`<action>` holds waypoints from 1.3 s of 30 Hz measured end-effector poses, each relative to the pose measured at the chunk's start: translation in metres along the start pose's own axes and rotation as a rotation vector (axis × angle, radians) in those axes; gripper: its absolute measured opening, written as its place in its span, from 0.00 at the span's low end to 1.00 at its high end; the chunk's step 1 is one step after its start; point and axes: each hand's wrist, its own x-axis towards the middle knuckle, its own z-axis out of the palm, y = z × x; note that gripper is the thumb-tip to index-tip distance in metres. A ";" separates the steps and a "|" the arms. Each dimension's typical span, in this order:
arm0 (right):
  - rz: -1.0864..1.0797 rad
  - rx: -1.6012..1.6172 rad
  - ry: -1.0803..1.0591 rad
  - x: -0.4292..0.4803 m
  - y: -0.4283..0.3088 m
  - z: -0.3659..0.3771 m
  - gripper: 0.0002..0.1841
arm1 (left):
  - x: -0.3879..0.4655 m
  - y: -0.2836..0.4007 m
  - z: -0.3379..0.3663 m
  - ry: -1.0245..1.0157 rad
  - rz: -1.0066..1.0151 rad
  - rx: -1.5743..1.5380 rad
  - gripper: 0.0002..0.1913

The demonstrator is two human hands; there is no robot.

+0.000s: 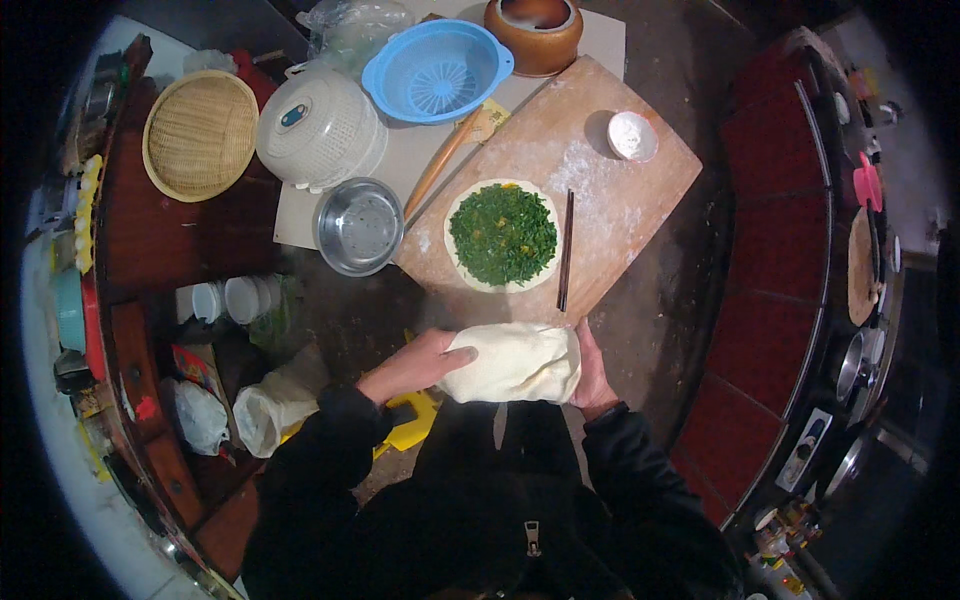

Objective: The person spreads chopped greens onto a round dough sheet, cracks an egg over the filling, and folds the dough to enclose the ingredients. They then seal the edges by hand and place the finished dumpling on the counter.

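A pale, creased sheet of what looks like rolled-out dough [514, 364] hangs between my two hands at the near corner of the wooden board. My left hand [420, 365] grips its left edge, thumb on top. On the other side my right hand [594, 369] holds the right edge, its fingers partly hidden behind the sheet. Just beyond lies a round dough wrapper [449, 236] spread with chopped greens [504, 236] and small yellow bits. A pair of dark chopsticks [566, 251] rests right of it on the floury board [615, 217].
A small bowl of white flour [632, 137] stands on the board's far part. Along its left side are a rolling pin [442, 163], a metal bowl [360, 226], a blue colander [442, 75] and a white lidded basket [319, 124]. Behind sits a brown pot [534, 45].
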 end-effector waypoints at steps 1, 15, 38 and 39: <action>0.002 -0.027 0.067 0.002 -0.001 -0.008 0.29 | -0.001 0.001 -0.002 -0.014 0.007 0.024 0.19; -0.617 -1.408 0.032 0.086 -0.143 0.086 0.13 | 0.059 0.068 -0.099 0.518 0.332 0.284 0.17; -0.741 -1.697 0.172 0.125 -0.120 -0.050 0.12 | 0.155 -0.072 -0.041 0.684 0.350 0.360 0.12; -0.697 -1.738 0.249 0.125 -0.115 -0.053 0.12 | 0.156 -0.074 -0.038 0.649 0.323 0.454 0.11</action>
